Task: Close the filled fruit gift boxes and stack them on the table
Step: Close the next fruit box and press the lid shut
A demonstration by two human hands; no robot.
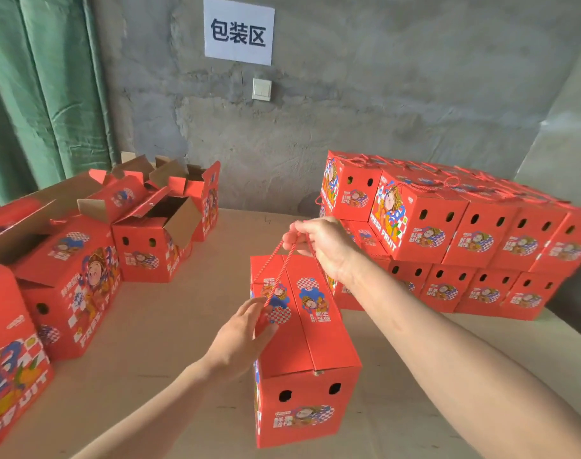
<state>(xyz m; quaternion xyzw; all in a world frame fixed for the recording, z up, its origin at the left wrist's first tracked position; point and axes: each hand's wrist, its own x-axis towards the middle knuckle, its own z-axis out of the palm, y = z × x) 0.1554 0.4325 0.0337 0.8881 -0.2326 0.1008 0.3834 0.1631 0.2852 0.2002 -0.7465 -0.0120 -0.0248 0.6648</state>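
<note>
A closed red fruit gift box (310, 346) with cartoon prints and two round holes on its near end stands in front of me at the centre. My right hand (319, 241) grips its red rope handle (284, 263) above the far end of the lid. My left hand (241, 336) lies against the box's upper left side, its fingertips touching the rope where it meets the lid. A two-layer stack of closed red boxes (464, 233) stands on the table (170, 326) at the right.
Several open red boxes (153, 240) with raised flaps stand at the left and back left, one large box (69, 286) nearer me. A grey wall with a paper sign (238, 30) and a switch is behind; a green curtain (40, 94) hangs at left.
</note>
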